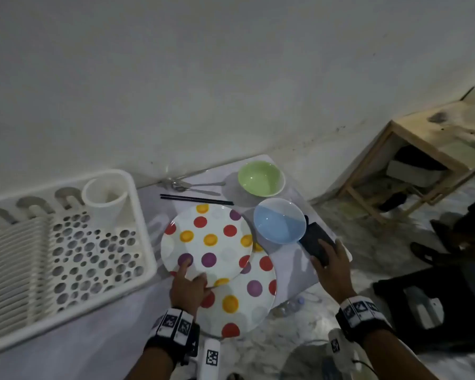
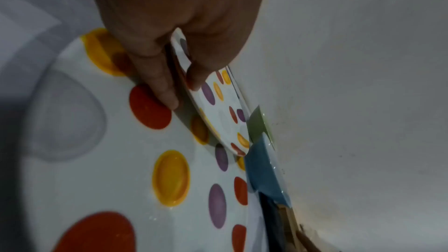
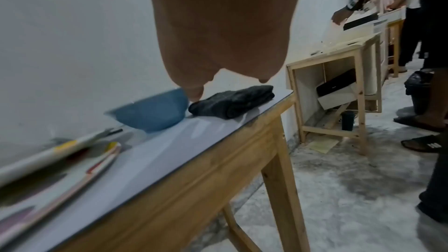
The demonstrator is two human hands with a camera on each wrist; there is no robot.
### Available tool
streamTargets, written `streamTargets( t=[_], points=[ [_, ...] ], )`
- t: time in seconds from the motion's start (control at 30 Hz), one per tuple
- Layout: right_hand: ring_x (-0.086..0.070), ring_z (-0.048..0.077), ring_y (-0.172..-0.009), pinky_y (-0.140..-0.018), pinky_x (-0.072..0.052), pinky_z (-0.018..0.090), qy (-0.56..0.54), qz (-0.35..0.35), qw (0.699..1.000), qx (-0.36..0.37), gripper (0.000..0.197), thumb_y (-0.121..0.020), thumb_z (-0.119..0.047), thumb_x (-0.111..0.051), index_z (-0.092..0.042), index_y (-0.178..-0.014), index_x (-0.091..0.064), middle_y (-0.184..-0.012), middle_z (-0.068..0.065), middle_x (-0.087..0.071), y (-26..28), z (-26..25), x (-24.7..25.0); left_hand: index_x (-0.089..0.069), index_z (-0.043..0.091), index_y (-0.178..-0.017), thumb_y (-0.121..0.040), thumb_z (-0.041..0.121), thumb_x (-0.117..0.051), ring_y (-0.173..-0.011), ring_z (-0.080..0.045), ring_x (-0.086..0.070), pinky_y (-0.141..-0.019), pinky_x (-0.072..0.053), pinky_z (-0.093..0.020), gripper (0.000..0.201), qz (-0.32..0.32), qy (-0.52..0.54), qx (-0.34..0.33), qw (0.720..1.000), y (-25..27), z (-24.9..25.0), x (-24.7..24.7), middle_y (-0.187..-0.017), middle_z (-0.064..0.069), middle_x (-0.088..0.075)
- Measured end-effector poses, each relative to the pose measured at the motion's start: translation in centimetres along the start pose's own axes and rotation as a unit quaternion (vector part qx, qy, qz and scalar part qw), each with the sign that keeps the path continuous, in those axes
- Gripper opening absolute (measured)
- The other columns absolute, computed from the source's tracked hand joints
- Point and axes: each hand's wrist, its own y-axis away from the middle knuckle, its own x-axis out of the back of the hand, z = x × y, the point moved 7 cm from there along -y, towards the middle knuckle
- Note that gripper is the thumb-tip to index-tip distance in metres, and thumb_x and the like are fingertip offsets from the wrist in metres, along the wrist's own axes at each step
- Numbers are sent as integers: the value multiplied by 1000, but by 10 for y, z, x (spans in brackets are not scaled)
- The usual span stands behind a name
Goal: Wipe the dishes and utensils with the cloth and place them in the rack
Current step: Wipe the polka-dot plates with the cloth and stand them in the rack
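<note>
A white rack (image 1: 137, 242) sits at the left of the table (image 1: 107, 333), its plate slots and perforated floor bare; the white cup (image 1: 104, 198) in its far corner shows nothing inside from the head view. To the right, two spotted plates overlap. The left hand (image 1: 188, 289) pinches the near rim of the top plate (image 1: 206, 237) — thumb on its face, fingers (image 2: 157, 83) curled beneath — and the left wrist view shows that rim tilted up off the lower plate (image 1: 242, 300), which lies flat at the near edge of the table.

Far of the plates, black chopsticks (image 1: 196, 199) lie side by side, with several metal utensils (image 1: 195, 186) just beyond them by the wall. A green bowl (image 1: 261, 179) stands at the far right, a blue bowl (image 1: 279, 220) just near of it; both look empty.

The dark folded cloth (image 1: 317, 242) lies at the table's right edge, just right of the blue bowl. The right hand (image 1: 332, 270) is over its near end, fingers extended and loosely spread — the right wrist view shows fingertips (image 3: 195, 93) at the cloth's (image 3: 232, 101) near end, but whether they press it or hover cannot be told; nothing is gripped.

Past the table stands a wooden stand (image 3: 339, 91) holding boxes, and another person (image 3: 431, 64) stands on the floor at right.
</note>
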Motion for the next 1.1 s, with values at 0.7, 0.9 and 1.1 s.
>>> streamTargets(
  t=[0.7, 0.9, 1.1],
  points=[
    [-58, 37, -109, -82, -43, 37, -29, -13, 994, -108, 30, -100, -15, -42, -11, -125, -56, -124, 18, -62, -9, -1, 24, -37, 41, -141, -91, 9, -46, -122, -27, -56, -97, -51, -51, 61, 62, 26, -208, 976, 15, 64, 16, -148, 14, -45],
    [-62, 38, -85, -69, -53, 44, -282, 99, 947, -121, 41, -96, -41, -42, -5, -109, -58, -92, 19, -63, 18, -19, 56, -29, 41, -146, -96, 14, -47, -137, -17, -42, -106, -45, -49, 60, 72, 23, -276, 958, 35, 91, 58, -149, 34, -17],
    [-62, 19, -87, -71, -55, 29, -433, 78, 898, -5, 32, -100, -31, -48, -3, -111, -57, -99, 10, -64, 50, -154, 78, -39, 45, -142, -87, 26, -51, -133, -19, -48, -94, -54, -51, 59, -54, 92, -299, 948, 54, 110, 99, -152, 14, -39]
  ],
)
